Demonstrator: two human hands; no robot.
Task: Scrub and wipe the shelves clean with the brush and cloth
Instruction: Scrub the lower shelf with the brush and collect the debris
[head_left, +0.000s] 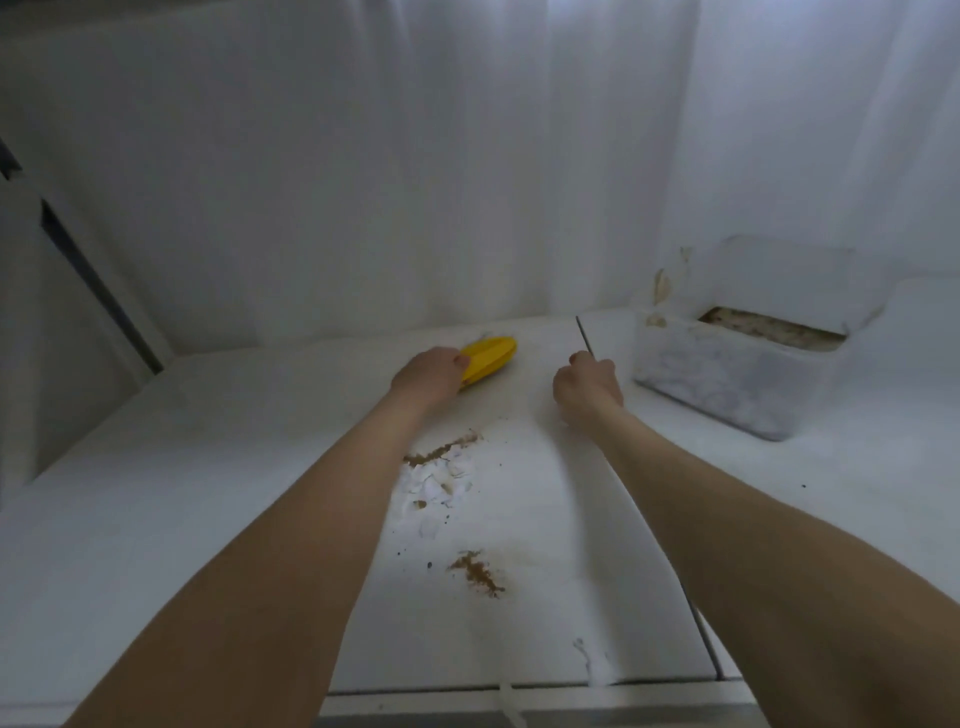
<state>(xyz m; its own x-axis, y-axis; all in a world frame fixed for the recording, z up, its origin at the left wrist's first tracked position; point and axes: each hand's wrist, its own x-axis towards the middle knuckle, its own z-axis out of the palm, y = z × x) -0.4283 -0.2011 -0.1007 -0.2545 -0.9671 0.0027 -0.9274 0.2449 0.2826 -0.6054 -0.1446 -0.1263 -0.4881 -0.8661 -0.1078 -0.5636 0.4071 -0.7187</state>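
One yellow brush juts rightward from the gripping left hand.

A yellow brush is held low, far back on the white shelf, which is soiled with brown smears.
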